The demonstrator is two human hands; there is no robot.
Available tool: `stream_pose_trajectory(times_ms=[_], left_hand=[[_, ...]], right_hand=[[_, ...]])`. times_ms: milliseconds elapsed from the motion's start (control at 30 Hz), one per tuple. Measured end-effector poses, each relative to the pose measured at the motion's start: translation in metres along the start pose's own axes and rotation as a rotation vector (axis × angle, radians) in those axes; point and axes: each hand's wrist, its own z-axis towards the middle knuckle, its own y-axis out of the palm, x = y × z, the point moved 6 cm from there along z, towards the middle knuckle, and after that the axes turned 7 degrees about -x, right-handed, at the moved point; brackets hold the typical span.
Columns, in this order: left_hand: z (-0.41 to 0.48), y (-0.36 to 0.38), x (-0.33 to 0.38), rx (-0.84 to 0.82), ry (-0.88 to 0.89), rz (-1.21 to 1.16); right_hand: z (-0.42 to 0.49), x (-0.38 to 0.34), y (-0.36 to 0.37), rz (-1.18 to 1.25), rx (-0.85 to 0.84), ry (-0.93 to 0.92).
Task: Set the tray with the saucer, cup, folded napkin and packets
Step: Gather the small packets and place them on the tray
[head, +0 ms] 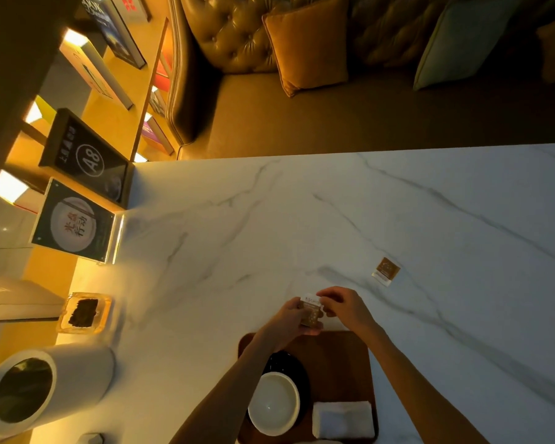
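A brown wooden tray (343, 357) lies at the near edge of the white marble table (269, 225). On it a white cup (273, 402) stands on a dark saucer (297, 366), and a folded white napkin (343, 419) rests at its near right corner. Just past the tray's far edge, my left hand (289, 318) and my right hand (343, 306) both pinch a small brown-and-white packet (310, 310). Another such packet (386, 270) lies flat on the table, farther right and apart from my hands.
A white cylindrical bin (45, 389) and a glass ashtray (84, 312) stand at the left. Two dark sign stands (77, 219) rise along the table's left edge. A tufted leather sofa with cushions (305, 43) sits beyond the far edge.
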Motion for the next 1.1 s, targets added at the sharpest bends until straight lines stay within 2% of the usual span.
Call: stream_pose_trajectory(times_ms=[67, 233, 300, 367, 533, 633, 733, 867, 1000, 1100], left_hand=[[0.008, 0.005, 0.003, 0.026, -0.011, 0.014], [0.038, 0.013, 0.021, 0.101, -0.021, 0.048], [0.052, 0.015, 0.023, 0.122, -0.034, 0.038], [0.064, 0.013, 0.021, 0.14, -0.056, 0.043], [0.074, -0.003, 0.008, 0.194, -0.099, 0.026], [0.072, -0.005, 0.006, 0.174, -0.083, -0.003], [0.068, -0.005, 0.006, 0.154, -0.071, -0.054], [0.059, -0.003, 0.007, 0.149, -0.069, -0.115], [0.05, -0.003, 0.005, 0.175, -0.068, -0.188], [0.04, -0.004, 0.003, 0.188, -0.042, -0.244]], right_hand=[[0.001, 0.004, -0.02, 0.024, 0.094, 0.034], [-0.002, 0.016, -0.108, -0.095, 0.541, 0.19], [-0.001, 0.019, -0.134, -0.132, 0.63, 0.227], [0.005, 0.019, -0.149, -0.219, 0.612, 0.209], [0.025, 0.025, -0.147, -0.504, 0.352, 0.139], [0.029, 0.029, -0.143, -0.629, 0.352, 0.167], [0.032, 0.031, -0.143, -0.643, 0.332, 0.206], [0.028, 0.035, -0.13, -0.366, 0.308, 0.316], [0.02, 0.025, -0.077, -0.109, 0.323, 0.261], [0.016, 0.02, -0.026, 0.188, 0.279, 0.244]])
